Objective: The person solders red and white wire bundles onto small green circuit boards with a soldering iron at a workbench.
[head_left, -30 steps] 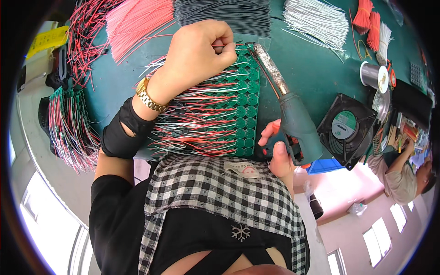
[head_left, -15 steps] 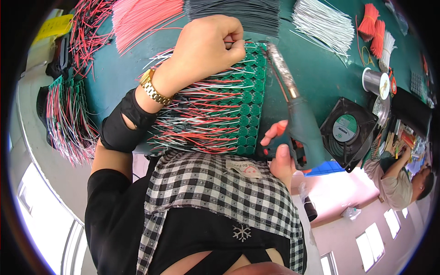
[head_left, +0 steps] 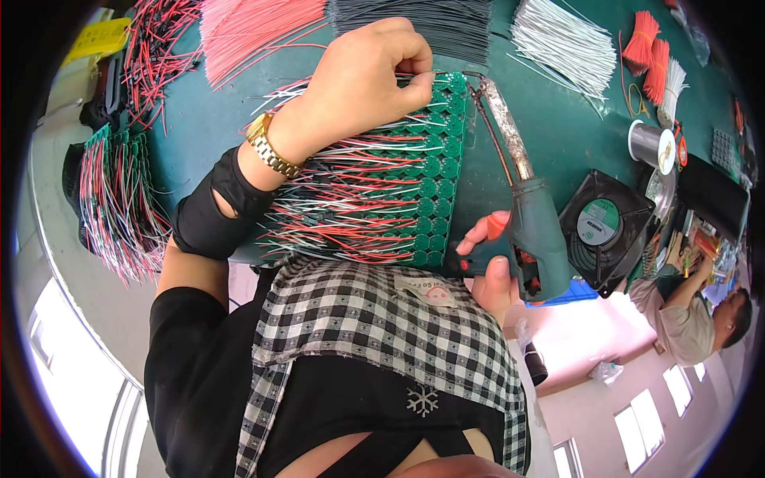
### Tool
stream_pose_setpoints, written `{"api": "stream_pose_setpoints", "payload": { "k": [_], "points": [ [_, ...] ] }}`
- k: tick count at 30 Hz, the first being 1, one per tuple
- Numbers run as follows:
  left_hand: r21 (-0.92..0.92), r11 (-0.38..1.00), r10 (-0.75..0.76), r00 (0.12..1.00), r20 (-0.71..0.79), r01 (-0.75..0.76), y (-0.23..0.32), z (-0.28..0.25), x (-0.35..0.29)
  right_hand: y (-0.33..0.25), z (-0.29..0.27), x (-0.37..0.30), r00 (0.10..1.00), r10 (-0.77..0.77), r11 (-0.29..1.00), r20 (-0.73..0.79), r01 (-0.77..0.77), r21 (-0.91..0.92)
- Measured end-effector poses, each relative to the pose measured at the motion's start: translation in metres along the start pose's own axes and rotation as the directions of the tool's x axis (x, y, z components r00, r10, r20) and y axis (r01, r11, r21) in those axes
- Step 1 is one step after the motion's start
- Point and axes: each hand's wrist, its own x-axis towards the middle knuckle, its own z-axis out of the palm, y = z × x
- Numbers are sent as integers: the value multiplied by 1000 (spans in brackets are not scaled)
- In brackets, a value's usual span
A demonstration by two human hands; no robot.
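A panel of round green circuit boards point(head_left: 437, 191) lies on the table in front of me, with many thin red, white and black wires point(head_left: 343, 199) trailing left from it. Over its far edge my left hand point(head_left: 374, 72) is closed, thumb and finger pinching a thin wire at the boards; the fingers partly hide it. My right hand point(head_left: 488, 267) grips the handle of a dark green soldering gun point(head_left: 538, 231). Its stained metal barrel and thin side tube point away from me, the tip close to the panel's far right corner.
Bundles of red wires point(head_left: 259, 32), black wires point(head_left: 410, 24) and white wires point(head_left: 562, 44) lie along the far side. On the right are a solder spool point(head_left: 652, 147) and a black fan point(head_left: 603, 227). More wired boards point(head_left: 119, 199) hang at left. Another person point(head_left: 693, 315) sits far right.
The soldering gun has shifted right, its barrel tilting more away from the panel's edge. My left hand has moved slightly right and away from me, still pinching at the far row.
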Motion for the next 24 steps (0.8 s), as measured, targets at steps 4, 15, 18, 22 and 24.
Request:
{"api": "stream_pose_setpoints", "payload": {
  "k": [4,15,18,22,24],
  "points": [
    [56,998,-1,999,37,-1,-1,2,0,4,4,0,996,61,998,-58,-62,-15],
    [52,999,-10,1000,15,10,-3,2,0,7,-5,-1,997,74,968,21,-67,-243],
    [92,995,26,1000,-6,-25,-2,1,-1,7,-1,-1,996,90,975,-23,-93,-203],
    [87,996,37,999,-6,-37,-4,0,0,4,5,-1,999,49,987,-23,-52,-153],
    [86,995,45,999,-4,-44,0,-4,2,-5,10,0,988,131,984,-88,-140,-110]
  ]
}}
